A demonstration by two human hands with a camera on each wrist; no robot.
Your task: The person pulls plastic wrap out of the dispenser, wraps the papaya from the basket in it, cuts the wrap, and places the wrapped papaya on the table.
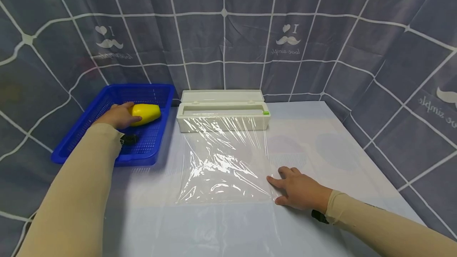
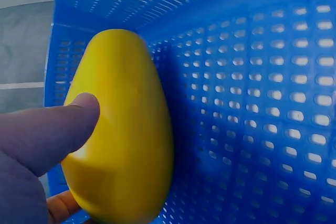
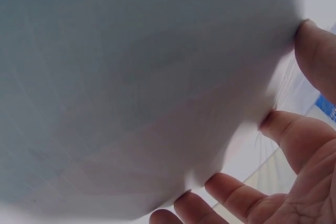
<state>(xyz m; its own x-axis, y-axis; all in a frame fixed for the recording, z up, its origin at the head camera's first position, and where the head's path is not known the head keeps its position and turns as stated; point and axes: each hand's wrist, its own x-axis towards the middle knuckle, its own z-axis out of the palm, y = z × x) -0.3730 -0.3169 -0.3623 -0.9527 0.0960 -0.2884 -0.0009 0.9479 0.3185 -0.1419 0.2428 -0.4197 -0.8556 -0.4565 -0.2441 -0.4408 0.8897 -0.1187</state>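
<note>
In the blue basket (image 1: 144, 162) my left hand (image 1: 116, 115) grips a smooth yellow papaya (image 1: 146, 113) that narrows toward one end. The left wrist view shows the thumb (image 2: 63, 127) across its side, with other fingers partly hidden beneath it. A sheet of clear cling film (image 1: 221, 169) lies drawn out from a white dispenser box (image 1: 223, 123), whose lid (image 1: 221, 96) is raised. At the film's near right corner, my right hand (image 1: 301, 188) rests its spread fingertips on the table. From the right wrist view, those fingertips (image 3: 278, 121) press against the pale surface.
A white cloth-like cover lies over the table (image 1: 310, 146). A grey curtain (image 1: 221, 43) with white lines hangs behind the dispenser and along both sides. The basket stands at the table's left, close to the curtain. A small green piece (image 1: 265, 112) sits at the dispenser's right end.
</note>
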